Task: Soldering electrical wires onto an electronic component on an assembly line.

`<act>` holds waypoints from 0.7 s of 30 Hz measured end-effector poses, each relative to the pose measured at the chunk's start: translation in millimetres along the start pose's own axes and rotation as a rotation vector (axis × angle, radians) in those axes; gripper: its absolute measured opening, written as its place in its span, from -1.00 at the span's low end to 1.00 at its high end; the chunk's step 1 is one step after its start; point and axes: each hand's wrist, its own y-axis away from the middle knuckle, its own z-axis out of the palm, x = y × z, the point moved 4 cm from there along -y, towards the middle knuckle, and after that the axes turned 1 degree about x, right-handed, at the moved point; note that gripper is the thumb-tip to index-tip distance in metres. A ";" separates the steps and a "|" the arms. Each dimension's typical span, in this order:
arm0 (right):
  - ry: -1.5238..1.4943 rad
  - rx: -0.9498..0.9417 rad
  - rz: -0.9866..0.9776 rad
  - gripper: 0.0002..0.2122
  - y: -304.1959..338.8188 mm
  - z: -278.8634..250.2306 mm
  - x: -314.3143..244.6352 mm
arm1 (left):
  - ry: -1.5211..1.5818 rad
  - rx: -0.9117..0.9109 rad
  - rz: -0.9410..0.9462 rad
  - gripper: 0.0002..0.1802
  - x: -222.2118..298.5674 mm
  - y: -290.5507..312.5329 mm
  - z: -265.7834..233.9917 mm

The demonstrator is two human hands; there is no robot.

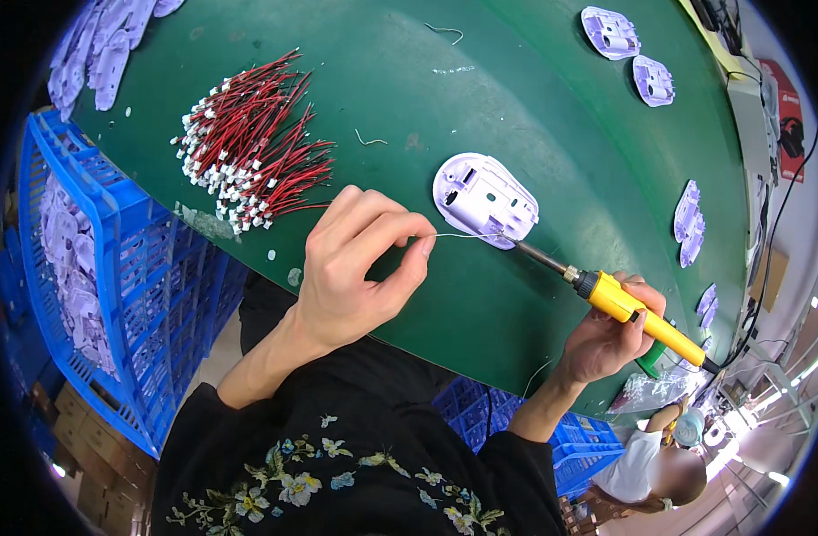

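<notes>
Between thumb and forefinger, my left hand (360,268) pinches a thin silvery strand of solder wire (463,235). The strand runs right to the lower edge of a pale lilac plastic shell (480,192) lying on the green table. My right hand (616,330) is wrapped round the yellow handle of a soldering iron (637,308). Its metal tip meets the wire's end at the shell's lower right edge. A heap of red and black wire leads with white connectors (248,138) lies beyond my left hand.
A blue plastic crate (114,268) full of lilac parts stands at the left of the green table (382,80). More shells (610,34) lie at the far right and along the right edge. A cable trails from the iron. Another person (646,469) is at the lower right.
</notes>
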 end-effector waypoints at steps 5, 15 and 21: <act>0.009 0.000 0.006 -0.69 -0.6 1.7 0.6 | -0.002 -0.013 0.011 -0.84 0.9 -2.3 0.2; 0.016 0.000 0.003 -0.67 -0.3 3.3 -0.4 | -0.011 -0.063 -0.005 -0.84 0.4 -1.0 -3.5; 0.012 0.007 -0.021 -0.67 -0.6 3.9 -0.5 | -0.017 -0.055 -0.022 -0.85 -1.2 -0.4 -2.3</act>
